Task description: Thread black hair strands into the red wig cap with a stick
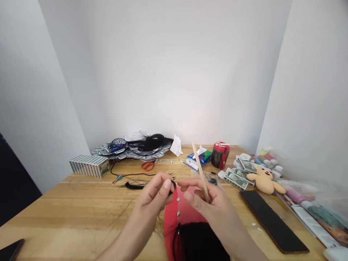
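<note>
My left hand [152, 203] is closed in a pinch on a small lock of black hair [173, 185]; a tail of black hair [134, 186] stretches out to the left behind it. A slim pale wooden stick [199, 166] slants up out of my right hand [212, 206], gripped between the fingers, and its lower end is hidden. The right fingertips are close to the pinched hair; I cannot tell whether they touch it. Beneath both hands lies a red cushion [169, 232] with round pin heads [178, 213] in a row. More black hair [202, 241] covers its near part.
Red-handled scissors [147, 166], a striped box [89, 165] and a pile holding black hair [149, 142] are to the left. At the back right stand a tissue pack [199, 159] and a red-lidded jar [220, 155]. A phone [273, 221] and a crocheted toy [264, 179] lie right.
</note>
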`<state>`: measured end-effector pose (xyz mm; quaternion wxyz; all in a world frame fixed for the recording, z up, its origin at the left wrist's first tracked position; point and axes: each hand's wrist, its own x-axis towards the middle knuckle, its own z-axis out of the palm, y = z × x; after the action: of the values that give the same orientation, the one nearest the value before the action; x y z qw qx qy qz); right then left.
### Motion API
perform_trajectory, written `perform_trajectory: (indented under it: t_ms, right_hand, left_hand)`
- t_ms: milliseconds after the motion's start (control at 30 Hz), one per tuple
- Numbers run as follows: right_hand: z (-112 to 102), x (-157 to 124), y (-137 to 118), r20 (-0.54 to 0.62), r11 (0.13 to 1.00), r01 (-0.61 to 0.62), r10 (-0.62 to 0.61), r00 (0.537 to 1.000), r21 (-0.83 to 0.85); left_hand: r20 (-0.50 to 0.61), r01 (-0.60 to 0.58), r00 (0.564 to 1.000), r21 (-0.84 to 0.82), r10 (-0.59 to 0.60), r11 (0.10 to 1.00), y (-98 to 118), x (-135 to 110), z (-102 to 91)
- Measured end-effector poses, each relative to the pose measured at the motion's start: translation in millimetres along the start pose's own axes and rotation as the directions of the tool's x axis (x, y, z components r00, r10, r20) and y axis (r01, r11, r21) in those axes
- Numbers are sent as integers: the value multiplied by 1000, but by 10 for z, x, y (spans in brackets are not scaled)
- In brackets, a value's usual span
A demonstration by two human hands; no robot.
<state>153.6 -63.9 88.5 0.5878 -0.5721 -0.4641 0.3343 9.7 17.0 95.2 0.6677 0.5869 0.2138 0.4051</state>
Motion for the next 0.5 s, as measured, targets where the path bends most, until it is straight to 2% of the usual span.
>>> perform_trajectory:
  t_ms: [100, 200, 333, 500]
  right_hand:
    - [-5, -37, -74, 27, 999, -20, 21, 999, -49]
    - [26, -45, -133, 26, 994, -46, 49, 998, -101]
    - [33, -28, -170, 58, 997, -13, 17, 998, -74]
    - [-28, -35, -131, 76, 996, -31, 38, 996, -87]
  left_hand:
    - [118, 24, 993, 67, -32, 997, -62, -39, 55]
    - [157, -61, 987, 226, 26, 972, -99, -80, 74]
    - [181, -163, 980, 465, 87, 870, -127, -130, 65]
    - [178, -251, 968, 654, 177, 713, -134, -192, 86]
